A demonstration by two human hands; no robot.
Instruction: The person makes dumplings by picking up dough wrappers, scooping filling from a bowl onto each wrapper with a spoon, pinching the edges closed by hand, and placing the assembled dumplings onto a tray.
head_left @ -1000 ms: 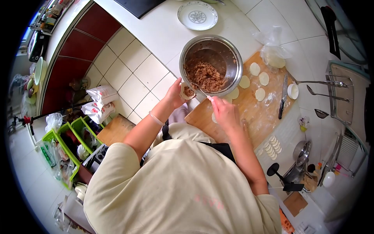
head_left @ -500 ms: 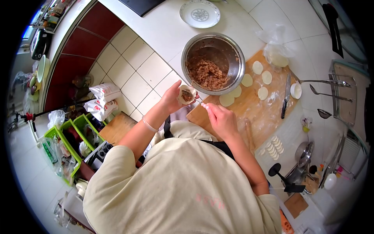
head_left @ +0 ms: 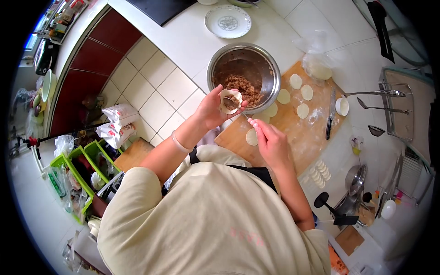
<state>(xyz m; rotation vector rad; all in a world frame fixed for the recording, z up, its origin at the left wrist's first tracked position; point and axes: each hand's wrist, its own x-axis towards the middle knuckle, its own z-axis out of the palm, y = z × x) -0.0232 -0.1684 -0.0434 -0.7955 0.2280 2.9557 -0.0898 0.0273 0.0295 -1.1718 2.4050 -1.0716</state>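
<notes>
Cupped in my left hand (head_left: 209,112) is a round dumpling wrapper (head_left: 223,106) with brown minced filling in it. My right hand (head_left: 273,144) grips a spoon (head_left: 244,114) by its pinkish handle, the bowl of the spoon resting in the filling on the wrapper. Just beyond my hands stands a steel mixing bowl (head_left: 276,75) with a mass of minced filling (head_left: 247,87) inside. Several flat wrappers (head_left: 306,92) lie on the floured wooden board (head_left: 293,137) to the right, one of them close by my right hand.
A knife (head_left: 330,119) and a small white bowl (head_left: 342,106) sit at the board's right edge. Folded dumplings (head_left: 320,174) stand in rows nearer me. Dough in a plastic bag (head_left: 320,68) lies at the board's far corner. A patterned plate (head_left: 228,22) is behind the mixing bowl.
Both hands have moved slightly up and right, so the left now overlaps the mixing bowl's near rim. The spoon stays at the wrapper. The view has shifted a little.
</notes>
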